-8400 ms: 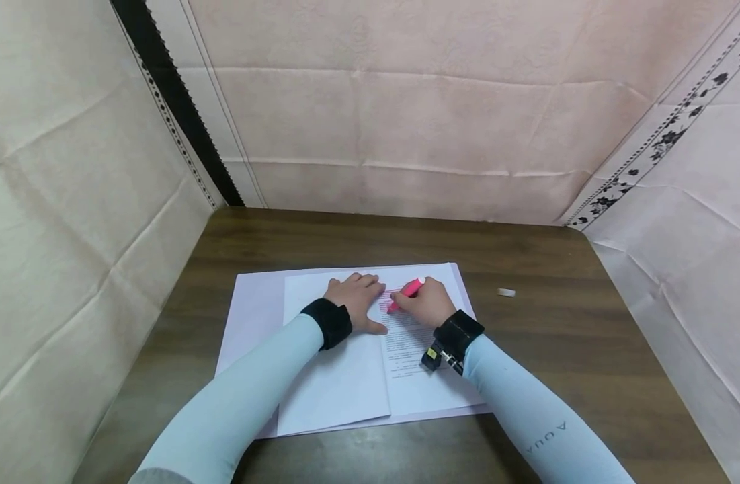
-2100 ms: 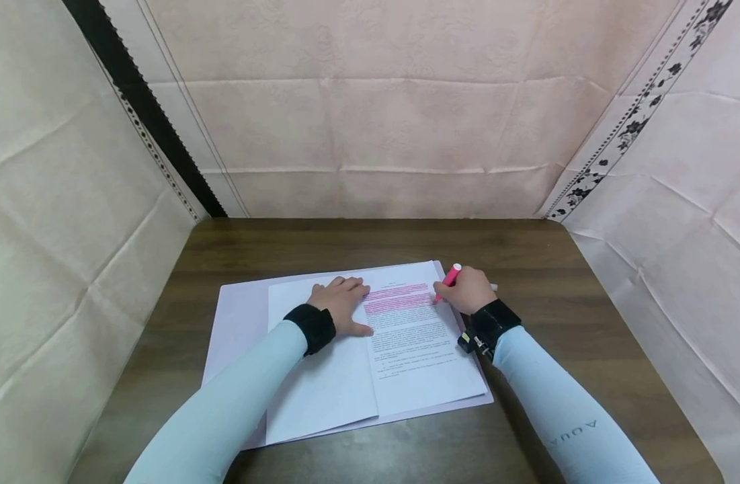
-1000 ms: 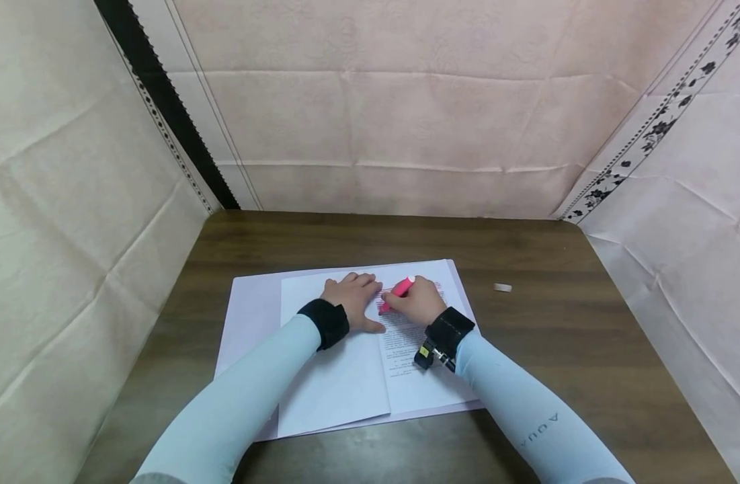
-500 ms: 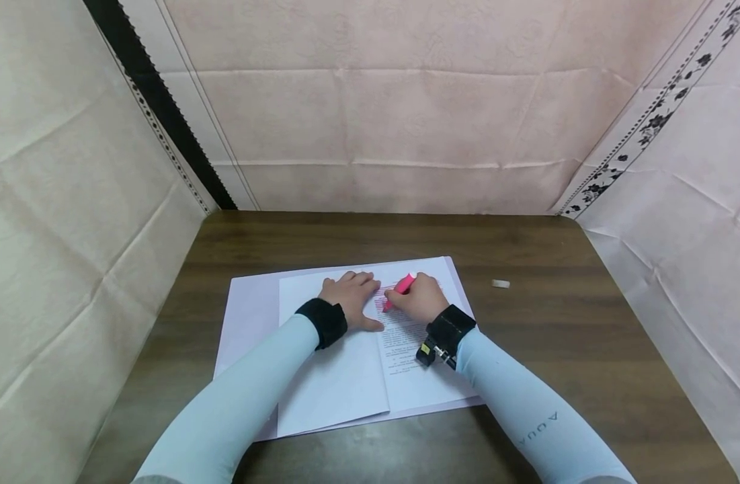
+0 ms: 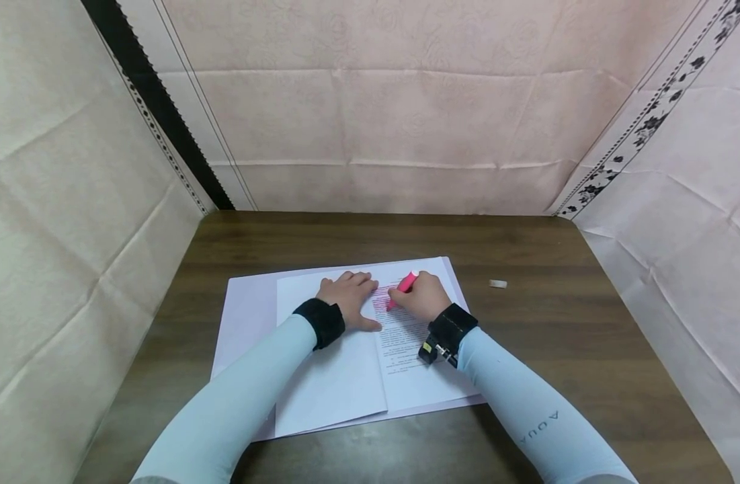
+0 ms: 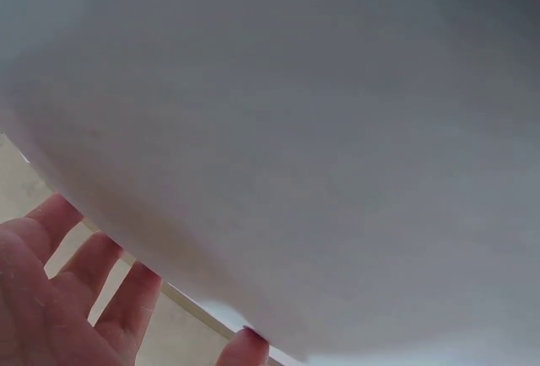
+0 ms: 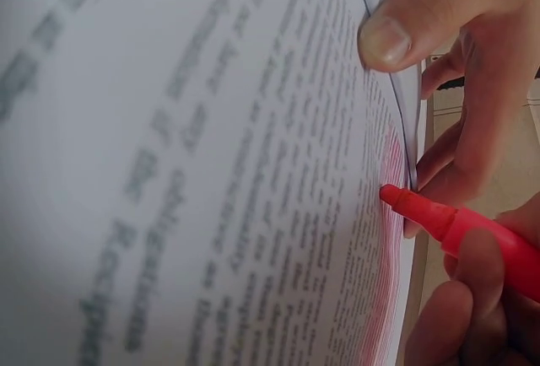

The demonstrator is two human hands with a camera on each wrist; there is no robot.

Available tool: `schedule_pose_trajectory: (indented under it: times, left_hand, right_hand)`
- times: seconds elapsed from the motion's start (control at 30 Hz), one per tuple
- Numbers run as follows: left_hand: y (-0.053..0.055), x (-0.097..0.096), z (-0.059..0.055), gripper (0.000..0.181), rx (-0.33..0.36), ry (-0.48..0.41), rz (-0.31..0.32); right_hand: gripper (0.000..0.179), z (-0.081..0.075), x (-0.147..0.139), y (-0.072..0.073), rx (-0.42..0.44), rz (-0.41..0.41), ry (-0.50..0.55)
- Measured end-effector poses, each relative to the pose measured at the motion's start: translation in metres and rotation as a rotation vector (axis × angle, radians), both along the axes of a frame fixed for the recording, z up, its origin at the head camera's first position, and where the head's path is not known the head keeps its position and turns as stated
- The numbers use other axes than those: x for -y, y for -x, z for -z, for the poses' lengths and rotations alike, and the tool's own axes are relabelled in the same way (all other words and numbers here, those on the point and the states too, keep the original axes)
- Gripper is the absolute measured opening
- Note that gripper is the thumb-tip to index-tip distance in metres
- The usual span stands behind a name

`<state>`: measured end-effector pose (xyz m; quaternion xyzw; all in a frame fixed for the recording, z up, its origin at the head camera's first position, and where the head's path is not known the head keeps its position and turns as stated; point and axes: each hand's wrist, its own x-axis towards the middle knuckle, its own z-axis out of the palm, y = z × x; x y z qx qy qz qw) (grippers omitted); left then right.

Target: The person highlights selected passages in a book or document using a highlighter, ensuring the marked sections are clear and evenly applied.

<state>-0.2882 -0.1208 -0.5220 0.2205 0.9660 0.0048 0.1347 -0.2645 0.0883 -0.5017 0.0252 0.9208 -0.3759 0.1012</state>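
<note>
A pink highlighter [image 7: 489, 244] is pinched in my right hand [image 5: 426, 297], its tip touching the printed page [image 5: 402, 349] near the left ends of the text lines. Pink strokes cover the upper lines of that page, partly hidden behind the hand in the head view. With fingers spread, my left hand [image 5: 348, 299] rests flat on the blank left-hand page [image 5: 330, 390], close to the fold. In the left wrist view its fingertips [image 6: 135, 290] press against the paper.
Both pages lie in an open pale lilac folder [image 5: 249, 309] on the brown wooden table [image 5: 527, 349]. A small whitish piece [image 5: 498, 284] lies to the right of the folder. Pale cloth [image 5: 376, 134] hangs at the back and both sides.
From the right ends of the lines two seconds ago, my right hand has come back to the left ends with the highlighter. Since then it has shifted slightly rightward. My left hand stays in place.
</note>
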Motion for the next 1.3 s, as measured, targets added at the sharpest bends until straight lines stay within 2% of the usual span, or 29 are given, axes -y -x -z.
schedule_pose_trajectory:
  times: [0.37,0.7,1.3]
  left_hand:
    - [-0.001,0.001,-0.003,0.113,0.016,-0.005,-0.012]
    - [-0.001,0.0,0.0,0.112,0.014,-0.007,-0.014]
    - [-0.004,0.0,-0.007,0.112,0.014,-0.008,-0.007]
  right_hand:
    - [0.034,0.0,-0.005,0.002,0.0,0.002,-0.011]
    - [0.035,0.001,-0.012,0.003,0.006,0.018,-0.02]
    - [0.033,-0.001,-0.02,0.005,0.001,0.036,-0.048]
